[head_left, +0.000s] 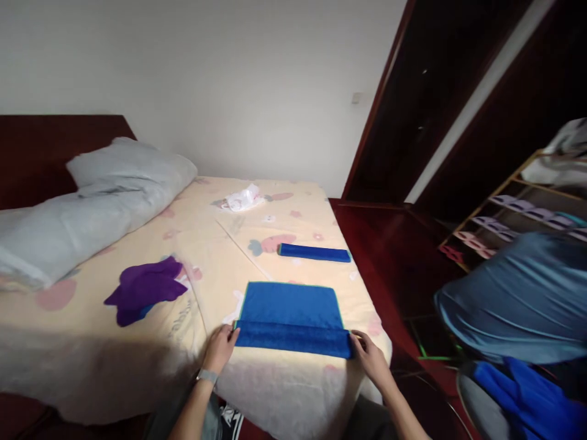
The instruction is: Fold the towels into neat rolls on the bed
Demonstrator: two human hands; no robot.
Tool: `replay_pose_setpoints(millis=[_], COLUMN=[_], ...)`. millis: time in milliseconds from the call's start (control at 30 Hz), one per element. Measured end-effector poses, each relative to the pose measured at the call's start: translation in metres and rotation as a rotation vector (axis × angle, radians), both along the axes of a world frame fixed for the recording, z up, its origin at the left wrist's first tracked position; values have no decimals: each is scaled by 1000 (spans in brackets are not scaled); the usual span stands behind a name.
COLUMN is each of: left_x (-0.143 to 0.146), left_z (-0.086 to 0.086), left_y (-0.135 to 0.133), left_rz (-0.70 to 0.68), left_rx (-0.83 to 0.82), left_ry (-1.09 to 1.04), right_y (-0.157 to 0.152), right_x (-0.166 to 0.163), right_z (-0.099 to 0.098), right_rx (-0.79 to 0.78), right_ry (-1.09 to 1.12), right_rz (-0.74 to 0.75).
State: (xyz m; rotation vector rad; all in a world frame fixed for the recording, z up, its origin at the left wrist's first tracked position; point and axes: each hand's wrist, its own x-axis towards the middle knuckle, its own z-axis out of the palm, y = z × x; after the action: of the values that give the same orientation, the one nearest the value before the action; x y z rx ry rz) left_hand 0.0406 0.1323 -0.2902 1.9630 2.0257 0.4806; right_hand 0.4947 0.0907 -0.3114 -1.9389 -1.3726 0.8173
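Observation:
A blue towel (290,305) lies flat near the front edge of the bed (137,342), its near edge rolled into a thick band. My left hand (221,347) grips the left end of that roll, fingers curled onto it. At the right end my right hand (369,354) pinches the roll the same way. Farther back on the bed lies a second blue towel (314,252), fully rolled into a narrow bar.
A crumpled purple cloth (144,289) lies left of the towel. A grey pillow and duvet (92,211) fill the bed's left side, and a white plastic bag (241,198) sits at the far end. At right stand a blue-grey bundle (513,299), more blue cloth (532,397) and a shelf rack (527,214).

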Motion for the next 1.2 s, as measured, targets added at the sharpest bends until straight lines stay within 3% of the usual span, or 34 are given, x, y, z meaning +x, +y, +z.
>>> replay_pose_setpoints(millis=[200,433,767,1033,1200], left_x=[9,17,9,5,-2], left_z=[3,-5,-6,-1,4], left_y=[11,18,15,11,8], left_rz=[114,245,250,252,86], left_rx=[-210,-67,-55,-97,-94], left_ry=[3,-347,-348,-298,-388], right_y=[5,13,10,9,9], right_x=[1,-7,-5,-1,0], right_z=[-4,-11,1,-4,-10], right_rx=[-99,-70,-39,-151,-139], right_ry=[-55,-20,51,-22,-49], right_rz=[-84,-57,-77,-13,-47])
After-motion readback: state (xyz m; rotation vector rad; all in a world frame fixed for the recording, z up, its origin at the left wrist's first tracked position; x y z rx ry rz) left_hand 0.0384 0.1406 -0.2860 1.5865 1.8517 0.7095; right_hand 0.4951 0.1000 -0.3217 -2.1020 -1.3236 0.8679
